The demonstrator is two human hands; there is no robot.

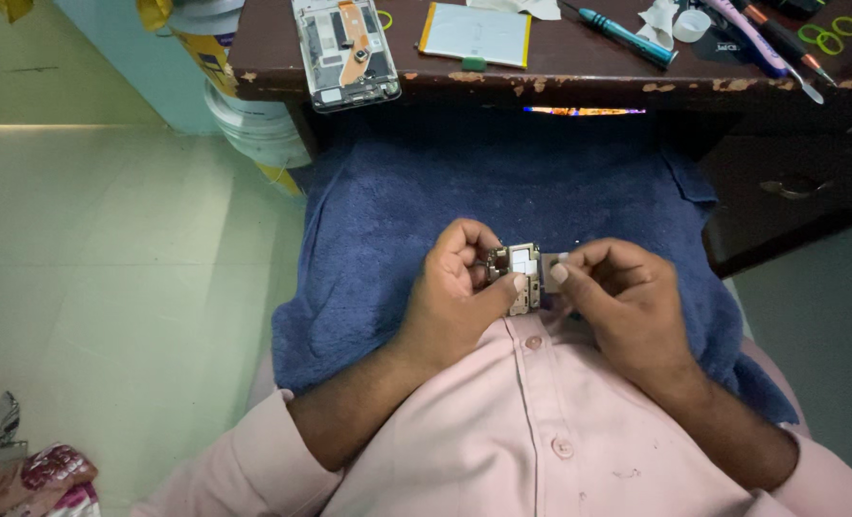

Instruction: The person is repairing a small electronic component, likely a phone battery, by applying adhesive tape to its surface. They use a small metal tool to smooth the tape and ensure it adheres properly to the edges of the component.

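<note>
Hands meet at centre frame, just above the pink shirt front, over the blue towel [397, 206] spread across the lap. Left hand [454, 297] curls around a small phone circuit board [520, 276], thumb pressed on its lower edge, fingers wrapped behind. Right hand [617, 302] pinches the board's right edge between thumb and forefinger, and something pale sits at those fingertips, too small to make out.

Judging from this grip, the work goes best with the left hand acting as the clamp and the right doing the fine pulling or pressing; pressure belongs on the board's edges, not its silver shields. Holding low over the towel is sensible, since a dropped part would land soft.

Room now. Towel gives generous margin on all sides of the hands, widest toward the top of the frame. Beyond it, the chipped front edge of the dark wooden table [579, 81] runs across the upper frame, well apart from the hands. An opened phone frame [344, 53] overhangs that edge at upper left, a flat battery [476, 35] lies beside it, and a teal screwdriver [627, 36] sits to the right. Drawer pull [795, 187] at right, pale floor at left.
</note>
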